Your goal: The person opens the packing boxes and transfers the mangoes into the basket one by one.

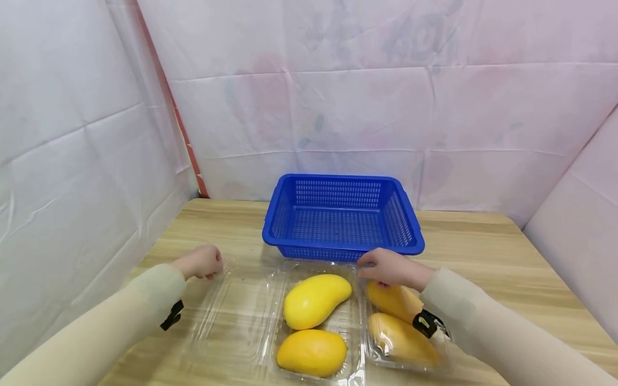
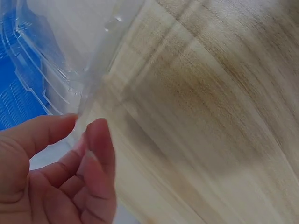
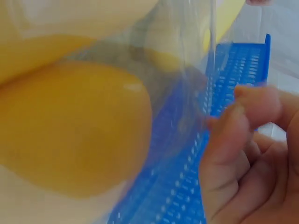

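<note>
My left hand [image 1: 205,261] and right hand [image 1: 388,266], fingers bent, flank the open clear-plastic container [image 1: 361,332] at its far corners; I cannot tell whether either pinches. Two rounded yellow mangoes [image 1: 311,353] lie between, nearer me.

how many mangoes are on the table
4 visible: a curved mango and an oval mango in the open plastic clamshell; a far mango and near mango in the plastic container to its right. The right arm may hide more.
</note>
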Tool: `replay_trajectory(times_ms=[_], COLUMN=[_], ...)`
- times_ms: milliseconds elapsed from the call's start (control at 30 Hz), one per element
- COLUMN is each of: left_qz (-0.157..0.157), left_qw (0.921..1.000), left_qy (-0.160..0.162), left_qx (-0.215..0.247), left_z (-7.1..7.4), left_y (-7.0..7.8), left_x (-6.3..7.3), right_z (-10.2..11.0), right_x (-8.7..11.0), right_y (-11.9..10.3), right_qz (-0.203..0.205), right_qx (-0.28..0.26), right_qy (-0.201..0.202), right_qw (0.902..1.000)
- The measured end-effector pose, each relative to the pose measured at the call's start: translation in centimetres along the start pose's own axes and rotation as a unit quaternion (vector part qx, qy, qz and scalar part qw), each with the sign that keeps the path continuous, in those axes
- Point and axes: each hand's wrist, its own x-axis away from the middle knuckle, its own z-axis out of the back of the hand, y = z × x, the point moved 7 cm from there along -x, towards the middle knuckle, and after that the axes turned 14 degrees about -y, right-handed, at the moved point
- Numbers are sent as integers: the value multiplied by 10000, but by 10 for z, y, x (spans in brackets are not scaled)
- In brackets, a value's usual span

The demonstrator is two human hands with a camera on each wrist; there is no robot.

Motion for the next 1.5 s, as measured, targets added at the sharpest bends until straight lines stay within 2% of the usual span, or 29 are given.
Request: replay_trajectory(times_ms=[167, 267, 333, 433, 533, 600, 700, 800, 867, 967, 1100, 1167, 1333, 1500], left_qz=[146, 282, 333, 429, 334, 124, -545, -1195, -1510, -1681, -1627, -1561, -1366, -1108], left_qw=[9991, 9980, 9967, 9890, 9778, 9714, 9629, 9470, 9395, 9331, 9312, 9307, 9375, 9470], left_qy=[-324, -384, -289, 127, 675, 1025, 1441, 1648, 1584, 1334, 926, 805, 502, 250], left_qx=[-247, -411, -684, -1407, -1954, -2138, -2218, -2484, -2635, -2887, -3126, -3209, -3162, -3005], left_z=[-8, -9, -7, 2, 12, 15, 7, -12, -28, -50, -74, -83, -99, -107], left_y=[6, 9, 14, 25, 49, 72, 114, 152, 171, 188, 198, 199, 199, 196], left_x=[-4, -3, -1, 3, 8, 15, 26, 38, 43, 45, 40, 36, 25, 14], right_z=[7, 15, 20, 26, 33, 39, 48, 55, 58, 60, 60, 59, 55, 53], right_x=[13, 26, 35, 47, 58, 64, 72, 76, 78, 77, 68, 62, 50, 46], right_y=[7, 11, 13, 20, 28, 33, 39, 45, 50, 56, 65, 67, 67, 71], right_qz=[295, 457, 527, 585, 592, 560, 365, 30, -217, -488, -637, -618, -695, -970], right_qx=[7, 123, 153, 120, 159, 352, 819, 1239, 1356, 1454, 1427, 1316, 946, 855], right_qy=[46, 226, 346, 474, 701, 1003, 1597, 2096, 2277, 2398, 2242, 2100, 1755, 1590], right_qw=[9996, 9986, 9979, 9971, 9957, 9928, 9831, 9699, 9640, 9586, 9619, 9668, 9775, 9788])
